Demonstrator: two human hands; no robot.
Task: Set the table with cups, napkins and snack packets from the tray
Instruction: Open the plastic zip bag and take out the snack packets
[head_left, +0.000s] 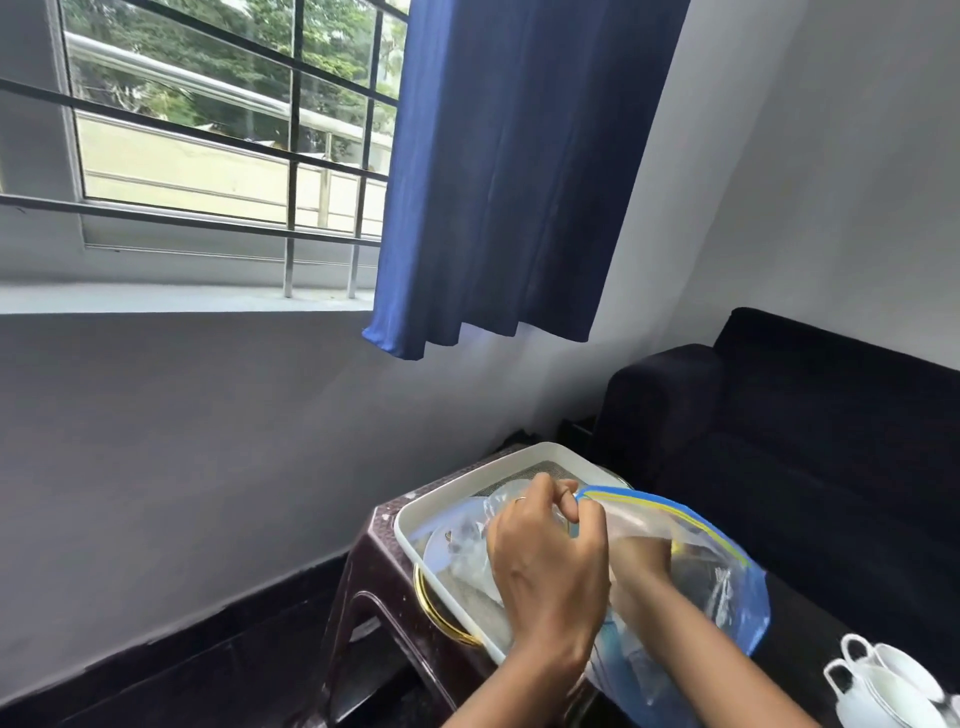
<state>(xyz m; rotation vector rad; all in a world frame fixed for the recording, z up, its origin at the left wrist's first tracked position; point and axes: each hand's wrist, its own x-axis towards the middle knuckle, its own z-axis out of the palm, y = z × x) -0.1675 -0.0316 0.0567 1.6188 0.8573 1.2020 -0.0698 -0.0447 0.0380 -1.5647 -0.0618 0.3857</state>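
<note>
Head view: left hand (550, 566) pinches the rim of a clear zip bag with a blue-yellow seal (691, 551), holding its mouth open over the white plastic tray (467, 480). Right hand (641, 558) is inside the bag; can't tell its grip. White ceramic cups (878, 680) sit right of both hands. Looks like it's pulling contents out next, probably napkins or snacks.

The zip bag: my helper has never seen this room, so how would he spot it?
Find the dark sofa in the corner; in front stands a brown plastic stool bearing a white tray. The zip bag is held over the tray's right side. It alone is clear plastic with a blue and yellow seal strip.
</note>
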